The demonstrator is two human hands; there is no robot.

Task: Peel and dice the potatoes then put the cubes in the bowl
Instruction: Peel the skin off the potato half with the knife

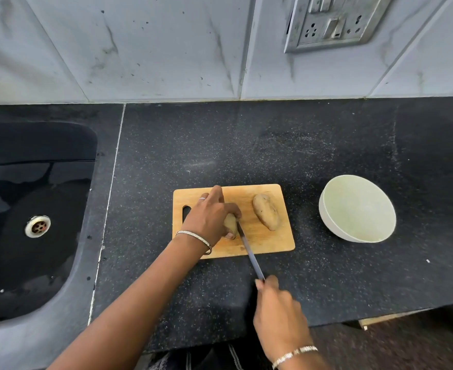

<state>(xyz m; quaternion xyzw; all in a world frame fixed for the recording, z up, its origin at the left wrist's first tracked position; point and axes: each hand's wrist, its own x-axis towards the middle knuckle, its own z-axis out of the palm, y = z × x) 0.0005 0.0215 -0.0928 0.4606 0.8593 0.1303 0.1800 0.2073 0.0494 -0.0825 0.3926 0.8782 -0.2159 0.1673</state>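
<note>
Head view: black speckled counter [300,145] fills most of the frame, w/ a dark sink [20,182] set in at L and a socket plate [332,22] on the tiled wall behind. Wooden cutting board [270,236] sits mid-counter. Pale bowl [356,206] stands to its R, apart from it. L hand [209,217] is curled over the smaller potato [230,227] on the board's L half, fingers & thumb gripping it. R hand [278,313] is wrapped round the knife [249,252] handle near the counter's front edge. 2nd potato [266,211] lies whole on the board's R half, skin on. Knife blade runs up onto the board, tip against the held potato.
</note>
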